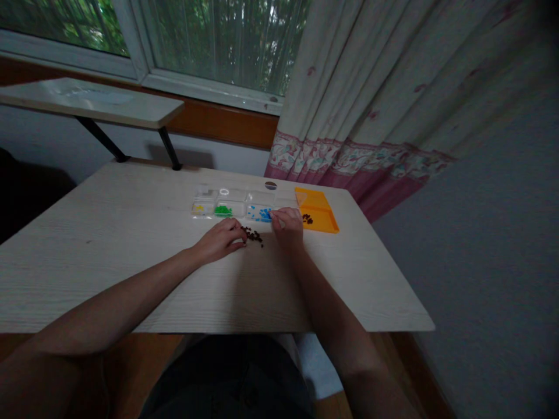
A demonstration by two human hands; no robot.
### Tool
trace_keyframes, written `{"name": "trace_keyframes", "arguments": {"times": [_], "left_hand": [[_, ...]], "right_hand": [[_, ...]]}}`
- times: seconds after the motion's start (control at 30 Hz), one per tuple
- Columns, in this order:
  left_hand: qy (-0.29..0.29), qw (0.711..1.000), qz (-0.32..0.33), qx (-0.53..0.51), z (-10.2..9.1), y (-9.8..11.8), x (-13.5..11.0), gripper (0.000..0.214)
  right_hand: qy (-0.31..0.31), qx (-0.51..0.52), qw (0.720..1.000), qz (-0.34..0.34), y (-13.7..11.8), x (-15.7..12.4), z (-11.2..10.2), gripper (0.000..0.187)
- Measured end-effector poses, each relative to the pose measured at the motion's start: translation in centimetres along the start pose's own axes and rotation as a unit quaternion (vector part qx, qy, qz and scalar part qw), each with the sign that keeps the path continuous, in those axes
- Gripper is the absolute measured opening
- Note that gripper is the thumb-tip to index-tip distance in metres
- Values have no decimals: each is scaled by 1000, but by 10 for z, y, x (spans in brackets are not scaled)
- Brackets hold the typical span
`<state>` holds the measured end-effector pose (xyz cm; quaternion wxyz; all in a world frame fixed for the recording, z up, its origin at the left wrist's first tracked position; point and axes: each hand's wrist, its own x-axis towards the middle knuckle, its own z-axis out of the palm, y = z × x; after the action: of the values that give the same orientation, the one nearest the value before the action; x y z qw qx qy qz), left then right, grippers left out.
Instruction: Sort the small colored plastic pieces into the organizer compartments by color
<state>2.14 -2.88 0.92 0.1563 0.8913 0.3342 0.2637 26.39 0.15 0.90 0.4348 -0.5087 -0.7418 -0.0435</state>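
A loose pile of small dark brown beads (253,235) lies on the table. At its left edge rests my left hand (220,240), fingers curved and thumb held apart, touching or almost touching the nearest beads. My right hand (289,228) is by the right end of a row of clear plastic boxes, thumb and fingertips together; anything between them is too small to make out. Blue beads (261,213) lie just left of those fingertips, in a clear compartment. Green beads (223,210) and a few yellow beads (198,208) sit in compartments farther left.
An orange open case (321,201) with some brown beads (307,219) in it stands right of my right hand. The table (144,273) has a round dark hole (271,185) near its back edge. A raised shelf (109,105) is at the back left; a curtain (345,87) hangs behind.
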Motion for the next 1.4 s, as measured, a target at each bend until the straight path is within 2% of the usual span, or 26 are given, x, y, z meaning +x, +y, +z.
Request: {"name": "trace_keyframes", "arguments": {"times": [0.13, 0.27, 0.4, 0.57, 0.97, 1.27, 1.4], "left_hand": [[4, 1000, 2, 2, 1, 3, 1, 23], [61, 996, -48, -52, 2, -2, 4, 26], [131, 969, -144, -151, 4, -11, 7, 32], [132, 942, -183, -248, 5, -10, 8, 35], [105, 926, -205, -299, 5, -4, 6, 37], [101, 940, -192, -264, 1, -3, 7, 43], [102, 942, -176, -266, 1, -4, 7, 45]], "right_hand": [[-15, 9, 1000, 1, -3, -1, 0, 19], [-62, 44, 996, -54, -12, -2, 1, 21], [-139, 67, 980, -123, -29, -4, 2, 24], [-167, 70, 974, -138, -47, -7, 3, 27], [-133, 89, 979, -130, -52, -9, 4, 15], [-109, 62, 981, -150, -55, -10, 4, 14], [-82, 34, 987, -137, -40, -2, -2, 15]]}}
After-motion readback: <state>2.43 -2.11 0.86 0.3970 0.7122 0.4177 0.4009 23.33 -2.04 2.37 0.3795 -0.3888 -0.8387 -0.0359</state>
